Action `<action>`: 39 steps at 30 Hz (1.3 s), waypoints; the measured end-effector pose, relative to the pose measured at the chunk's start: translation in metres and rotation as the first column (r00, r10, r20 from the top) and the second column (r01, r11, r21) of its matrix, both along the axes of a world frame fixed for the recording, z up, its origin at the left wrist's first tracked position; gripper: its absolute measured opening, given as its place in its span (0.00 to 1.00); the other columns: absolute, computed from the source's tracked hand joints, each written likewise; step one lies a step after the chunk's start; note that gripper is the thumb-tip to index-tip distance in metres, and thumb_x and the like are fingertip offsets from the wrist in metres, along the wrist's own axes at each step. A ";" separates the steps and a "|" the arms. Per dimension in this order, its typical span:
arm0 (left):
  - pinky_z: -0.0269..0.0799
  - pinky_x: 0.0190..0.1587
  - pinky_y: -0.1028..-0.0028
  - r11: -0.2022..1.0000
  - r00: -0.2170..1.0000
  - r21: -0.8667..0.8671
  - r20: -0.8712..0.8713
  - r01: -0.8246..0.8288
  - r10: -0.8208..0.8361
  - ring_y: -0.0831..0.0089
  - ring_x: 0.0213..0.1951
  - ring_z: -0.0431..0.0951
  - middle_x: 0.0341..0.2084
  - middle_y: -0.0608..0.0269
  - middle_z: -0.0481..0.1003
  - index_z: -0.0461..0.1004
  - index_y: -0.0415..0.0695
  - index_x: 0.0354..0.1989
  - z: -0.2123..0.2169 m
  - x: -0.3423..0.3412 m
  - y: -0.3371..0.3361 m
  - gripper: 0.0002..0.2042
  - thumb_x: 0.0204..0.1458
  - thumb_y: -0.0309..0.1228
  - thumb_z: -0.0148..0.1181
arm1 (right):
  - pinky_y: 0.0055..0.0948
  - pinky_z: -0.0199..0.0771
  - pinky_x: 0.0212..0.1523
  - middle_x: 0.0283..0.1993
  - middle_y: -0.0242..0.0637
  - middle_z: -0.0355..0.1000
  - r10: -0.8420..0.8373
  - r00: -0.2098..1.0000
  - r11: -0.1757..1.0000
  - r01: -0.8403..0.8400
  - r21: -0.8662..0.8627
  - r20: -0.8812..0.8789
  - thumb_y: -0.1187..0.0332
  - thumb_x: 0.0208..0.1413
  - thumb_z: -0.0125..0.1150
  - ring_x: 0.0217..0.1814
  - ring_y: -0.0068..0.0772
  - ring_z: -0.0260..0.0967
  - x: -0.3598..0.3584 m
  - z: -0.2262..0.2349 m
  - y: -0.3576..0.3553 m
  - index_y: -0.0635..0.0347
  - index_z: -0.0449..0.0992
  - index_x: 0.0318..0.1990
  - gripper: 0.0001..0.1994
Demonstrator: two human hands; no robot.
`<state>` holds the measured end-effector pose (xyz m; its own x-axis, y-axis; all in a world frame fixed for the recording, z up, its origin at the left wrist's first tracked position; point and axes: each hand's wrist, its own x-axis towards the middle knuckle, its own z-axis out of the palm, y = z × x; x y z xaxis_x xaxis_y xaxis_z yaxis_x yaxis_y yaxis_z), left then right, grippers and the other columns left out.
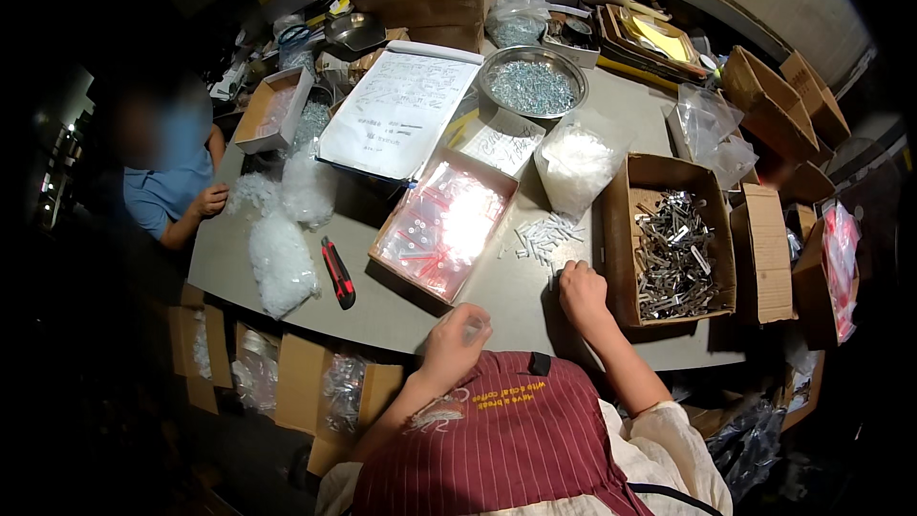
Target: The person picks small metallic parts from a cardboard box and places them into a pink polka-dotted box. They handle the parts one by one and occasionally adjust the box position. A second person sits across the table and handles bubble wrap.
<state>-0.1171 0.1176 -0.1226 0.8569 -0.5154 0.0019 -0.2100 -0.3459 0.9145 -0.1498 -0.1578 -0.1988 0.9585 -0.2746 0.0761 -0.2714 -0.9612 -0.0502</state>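
While the right hand (581,289) rests low and right of centre on the grey counter (521,301), its fingers press together at the near edge of a scatter of small white plastic plugs (546,234) — whether one is already pinched there I cannot tell. The left hand (455,342), lower centre, curls its fingers around a small clear plastic bag (474,328), holding it just above the counter's edge. Those plugs look light, stiff and smooth, apt to skitter or roll; one is best pinched across its middle, between thumb and fingertip. The bag seems thin and limp, best held at its mouth. Just left of the scatter sits a shallow cardboard box of clear bags (441,222); just right, a cardboard box of shiny metal clips (674,253).
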 end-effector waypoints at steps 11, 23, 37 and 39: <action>0.75 0.42 0.65 0.994 0.997 -0.080 -0.029 0.069 -0.072 0.55 0.39 0.82 0.33 0.51 0.79 0.73 0.39 0.41 0.016 0.010 -0.016 0.11 0.50 0.23 0.65 | 0.38 0.71 0.43 0.37 0.39 0.75 0.409 0.666 0.496 -0.736 0.460 0.624 0.74 0.46 0.69 0.39 0.42 0.72 0.000 0.116 0.054 0.63 0.80 0.41 0.13; 0.75 0.48 0.70 0.967 0.994 -0.254 -0.097 0.025 -0.051 0.72 0.41 0.80 0.36 0.60 0.79 0.72 0.39 0.43 0.004 0.009 -0.017 0.13 0.51 0.24 0.67 | 0.41 0.72 0.57 0.52 0.47 0.74 0.216 0.798 0.629 -0.554 0.545 0.562 0.80 0.50 0.62 0.56 0.50 0.72 0.009 0.132 0.029 0.60 0.79 0.53 0.20; 0.76 0.43 0.71 0.996 0.973 -0.077 -0.222 0.039 -0.055 0.73 0.36 0.81 0.31 0.61 0.81 0.76 0.40 0.39 -0.056 0.011 -0.007 0.10 0.50 0.26 0.68 | 0.46 0.74 0.51 0.42 0.53 0.71 -0.149 0.974 0.964 0.105 0.245 0.169 0.73 0.44 0.64 0.48 0.57 0.71 0.039 0.083 -0.200 0.63 0.80 0.39 0.12; 0.76 0.43 0.72 0.997 0.957 -0.053 -0.283 0.055 -0.067 0.74 0.37 0.81 0.31 0.61 0.81 0.77 0.40 0.39 -0.054 0.013 -0.006 0.09 0.50 0.26 0.67 | 0.47 0.75 0.49 0.41 0.53 0.71 -0.075 0.993 0.994 0.067 0.092 0.089 0.70 0.42 0.69 0.48 0.57 0.71 0.047 0.066 -0.214 0.62 0.80 0.37 0.12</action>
<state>-0.1045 0.1114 -0.1770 0.7922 -0.5716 -0.2136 0.0419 -0.2982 0.9536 -0.1032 -0.3714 -0.1333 0.9264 -0.3512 0.1357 -0.3288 -0.9303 -0.1626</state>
